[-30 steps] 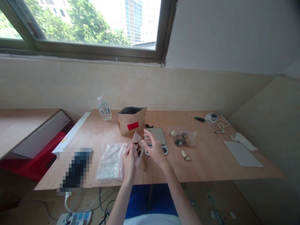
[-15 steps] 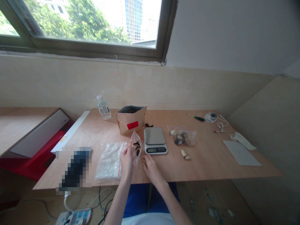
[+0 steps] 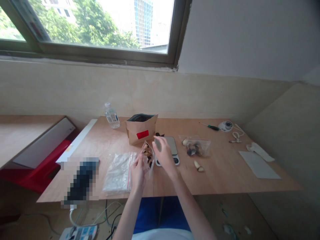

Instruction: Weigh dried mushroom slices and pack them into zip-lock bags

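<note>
My left hand [image 3: 138, 170] grips a small clear zip bag [image 3: 150, 168] at its left side. Dried brown and black slices, perhaps mushroom, [image 3: 148, 155] lie inside it. Over the left part of the digital kitchen scale [image 3: 171, 142] hovers my right hand [image 3: 163, 151], its thumb and fingers apart, nothing seen between them. It hides much of the scale's plate and display. Behind the bag stands an open brown paper pouch [image 3: 135, 131] with a red label. A few dark pieces [image 3: 159, 134] lie between pouch and scale.
Flat clear bags [image 3: 116, 173] lie left of my hands. Right of the scale are a filled zip bag [image 3: 200, 146] and pale pieces [image 3: 199, 166]. Farther out are a water bottle [image 3: 112, 117], a screwdriver [image 3: 211, 127], a white camera [image 3: 225, 126] and white paper [image 3: 258, 165].
My right hand has risen from the table in front of the scale to over its plate, fingers spreading. The small bag has shifted slightly right, showing more of the slices.
</note>
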The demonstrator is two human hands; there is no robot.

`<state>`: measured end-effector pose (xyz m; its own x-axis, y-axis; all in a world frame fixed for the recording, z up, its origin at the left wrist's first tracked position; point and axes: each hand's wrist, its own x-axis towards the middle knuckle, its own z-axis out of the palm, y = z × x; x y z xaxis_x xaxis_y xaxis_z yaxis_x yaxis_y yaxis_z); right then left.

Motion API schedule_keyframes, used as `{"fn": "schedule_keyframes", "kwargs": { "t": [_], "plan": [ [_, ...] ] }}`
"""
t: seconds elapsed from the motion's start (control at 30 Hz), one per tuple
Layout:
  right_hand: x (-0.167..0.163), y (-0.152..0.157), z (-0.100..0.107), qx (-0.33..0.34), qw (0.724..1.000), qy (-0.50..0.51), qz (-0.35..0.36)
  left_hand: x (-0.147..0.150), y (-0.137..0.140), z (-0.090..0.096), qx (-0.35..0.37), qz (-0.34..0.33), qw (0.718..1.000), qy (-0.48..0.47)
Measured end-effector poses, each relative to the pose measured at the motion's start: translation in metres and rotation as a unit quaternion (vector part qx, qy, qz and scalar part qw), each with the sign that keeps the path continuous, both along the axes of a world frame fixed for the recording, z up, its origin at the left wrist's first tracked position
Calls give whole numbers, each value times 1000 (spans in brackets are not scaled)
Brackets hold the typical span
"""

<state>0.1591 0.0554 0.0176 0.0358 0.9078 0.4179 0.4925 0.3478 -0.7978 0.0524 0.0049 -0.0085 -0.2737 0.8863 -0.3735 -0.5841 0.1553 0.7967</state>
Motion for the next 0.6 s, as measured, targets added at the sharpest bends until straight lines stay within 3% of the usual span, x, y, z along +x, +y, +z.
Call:
{"fn": "schedule_keyframes", "kwargs": {
  "t": [0.13, 0.33, 0.6],
  "plan": [
    [32, 40, -23, -52, 986, -151, -43, -6, 0, 0, 7, -4, 1000, -22],
    [37, 108, -48, -129, 964, -234, -1, -3, 0, -3, 29, 22, 999, 30],
    [27, 131, -51, -171, 954, -248, 1, 4, -2, 10, 79, 37, 995, 45]
  ]
}}
